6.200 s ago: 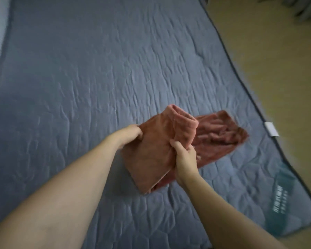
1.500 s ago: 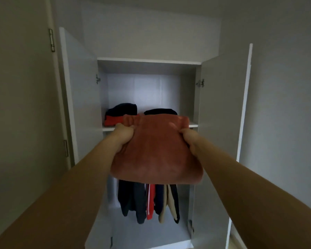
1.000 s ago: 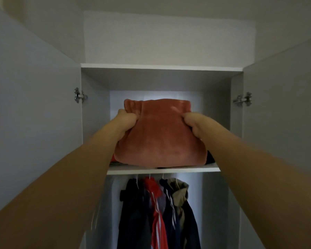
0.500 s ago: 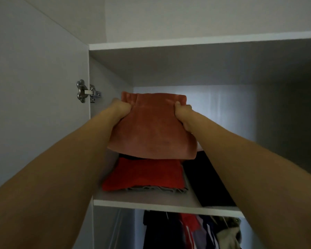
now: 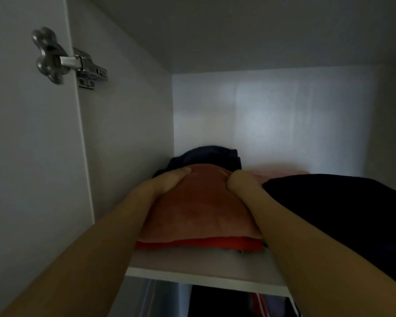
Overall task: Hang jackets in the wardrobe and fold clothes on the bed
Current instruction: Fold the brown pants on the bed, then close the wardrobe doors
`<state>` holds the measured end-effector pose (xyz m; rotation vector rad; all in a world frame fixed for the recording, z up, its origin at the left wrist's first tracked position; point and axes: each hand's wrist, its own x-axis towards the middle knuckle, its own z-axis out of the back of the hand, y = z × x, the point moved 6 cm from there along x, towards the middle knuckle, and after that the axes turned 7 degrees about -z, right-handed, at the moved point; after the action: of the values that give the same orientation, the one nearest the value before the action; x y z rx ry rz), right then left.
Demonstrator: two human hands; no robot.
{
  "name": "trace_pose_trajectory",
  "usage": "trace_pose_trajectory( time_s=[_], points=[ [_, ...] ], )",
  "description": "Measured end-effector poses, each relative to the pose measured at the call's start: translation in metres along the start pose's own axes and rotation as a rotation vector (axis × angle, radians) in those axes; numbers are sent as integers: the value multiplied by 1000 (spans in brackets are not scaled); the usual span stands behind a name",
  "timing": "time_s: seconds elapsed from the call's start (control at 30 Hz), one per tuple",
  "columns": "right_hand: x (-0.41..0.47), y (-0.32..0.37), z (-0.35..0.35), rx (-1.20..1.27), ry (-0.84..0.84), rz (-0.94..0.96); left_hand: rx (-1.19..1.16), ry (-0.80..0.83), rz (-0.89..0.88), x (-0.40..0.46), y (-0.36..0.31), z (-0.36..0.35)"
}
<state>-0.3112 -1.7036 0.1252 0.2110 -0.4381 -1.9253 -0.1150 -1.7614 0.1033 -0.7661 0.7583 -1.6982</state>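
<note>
Rust-coloured folded garment sits atop the red folded piece; your left hand and right hand grip its far corners. Pull out carelessly and you could drag it off that red piece, toward the shelf edge.

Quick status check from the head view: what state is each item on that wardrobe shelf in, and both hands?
Rust folded garment: folded, lying on top of the red one.
Red garment: folded, flat on the shelf.
Dark pile: on the shelf, right of the stack.
Left hand: gripping the rust garment's far left corner.
Right hand: gripping its far right corner.
Door hinge: door open.
</note>
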Motion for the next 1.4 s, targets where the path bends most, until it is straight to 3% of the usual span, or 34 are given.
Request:
trace_pose_trajectory(
  time_s=[0.13,0.27,0.37,0.5,0.7,0.87,1.2,1.4],
  points=[
    [11,-3,-4,72,41,15,279,60,-65,-5,-18,6],
    [1,0,17,149,82,76,536,-24,-91,-16,-38,26],
    [-6,0,32,281,50,70,543,-87,-125,-29,-51,39],
    [-16,0,39,485,46,66,556,-45,-151,-47,-57,43],
    [-54,9,61,350,-155,270,509,-179,-170,-89,-64,55],
    [-117,15,89,262,-261,506,609,-347,-175,-164,-97,66],
    [-265,20,101,226,-260,892,716,-420,0,-357,-119,64],
    [-361,63,117,205,-330,1100,825,-314,276,-469,-104,101]
  ],
)
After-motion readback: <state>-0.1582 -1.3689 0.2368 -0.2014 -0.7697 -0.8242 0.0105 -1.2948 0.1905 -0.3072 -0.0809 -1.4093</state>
